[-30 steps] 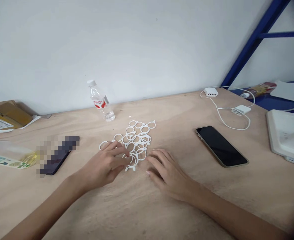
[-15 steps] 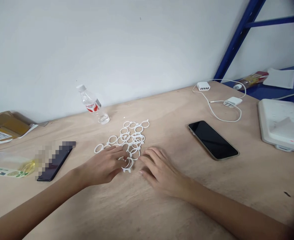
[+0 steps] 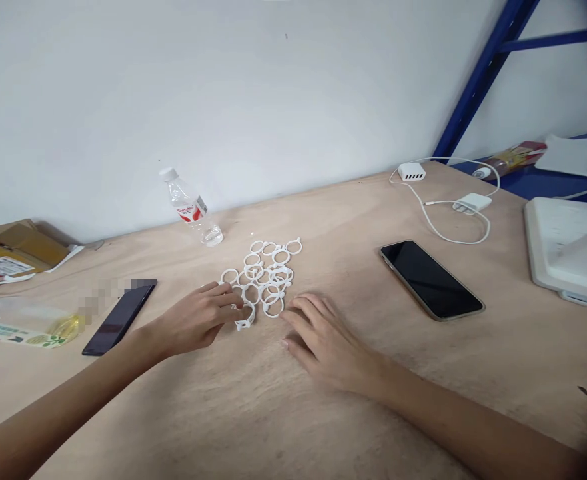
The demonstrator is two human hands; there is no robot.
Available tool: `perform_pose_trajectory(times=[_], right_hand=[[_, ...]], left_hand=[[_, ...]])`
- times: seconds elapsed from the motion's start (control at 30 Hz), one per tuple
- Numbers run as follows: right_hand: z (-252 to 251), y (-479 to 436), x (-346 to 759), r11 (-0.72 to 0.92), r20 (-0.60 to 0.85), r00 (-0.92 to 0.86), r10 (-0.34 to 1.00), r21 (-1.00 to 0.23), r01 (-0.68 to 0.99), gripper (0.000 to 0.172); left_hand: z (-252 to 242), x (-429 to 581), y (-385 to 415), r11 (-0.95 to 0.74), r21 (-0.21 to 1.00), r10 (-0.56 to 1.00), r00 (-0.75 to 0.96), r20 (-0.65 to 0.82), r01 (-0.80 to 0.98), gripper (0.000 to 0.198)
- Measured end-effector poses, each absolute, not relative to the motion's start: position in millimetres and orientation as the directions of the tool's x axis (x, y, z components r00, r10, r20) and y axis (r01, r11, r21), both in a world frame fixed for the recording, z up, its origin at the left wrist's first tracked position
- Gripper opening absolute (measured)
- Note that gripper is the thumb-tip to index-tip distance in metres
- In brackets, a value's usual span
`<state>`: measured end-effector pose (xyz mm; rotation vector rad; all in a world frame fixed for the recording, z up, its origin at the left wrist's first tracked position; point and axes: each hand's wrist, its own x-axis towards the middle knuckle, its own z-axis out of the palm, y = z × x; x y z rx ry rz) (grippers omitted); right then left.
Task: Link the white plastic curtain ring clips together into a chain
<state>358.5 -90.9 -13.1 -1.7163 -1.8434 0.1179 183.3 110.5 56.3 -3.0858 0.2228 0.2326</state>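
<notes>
Head camera view: white rings (image 3: pixel 274 269) are touched by the left hand (image 3: pixel 198 319), whose grip cannot be told; just beside them, the right hand (image 3: pixel 332 347) is kept loosely spread.

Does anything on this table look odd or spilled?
Nothing looks spilled. The bottle appears to lean, though that may be camera distortion, and a dark mark interrupts the pale tabletop at right.
</notes>
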Motion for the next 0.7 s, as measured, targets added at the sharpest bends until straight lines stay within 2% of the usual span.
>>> perform_pose_trajectory(times=[0.23, 0.4, 0.53, 0.6, 0.7], right_hand=[[-12, -91, 359, 0.170, 0.375, 0.014, 0.927, -0.454, 0.875, 0.024], [-11, -91, 358, 0.171, 0.382, 0.019, 0.924, -0.458, 0.872, 0.025], [-12, -91, 358, 0.178, 0.393, 0.021, 0.919, -0.461, 0.869, 0.026], [-14, -91, 359, 0.175, 0.402, 0.037, 0.915, -0.479, 0.860, 0.027], [-16, -91, 361, 0.192, 0.428, 0.086, 0.900, -0.565, 0.802, 0.026]], left_hand=[[57, 190, 119, -0.956, -0.107, -0.253, 0.951, -0.176, -0.274, 0.051], [54, 192, 119, -0.956, -0.070, -0.268, 0.944, -0.193, -0.286, 0.036], [51, 188, 109, -0.978, 0.113, -0.195, 0.967, -0.162, -0.178, 0.014], [49, 187, 100, -0.965, 0.247, -0.116, 0.985, -0.124, -0.083, 0.013], [47, 188, 80, -0.885, 0.443, 0.125, 0.989, -0.077, 0.146, 0.020]])
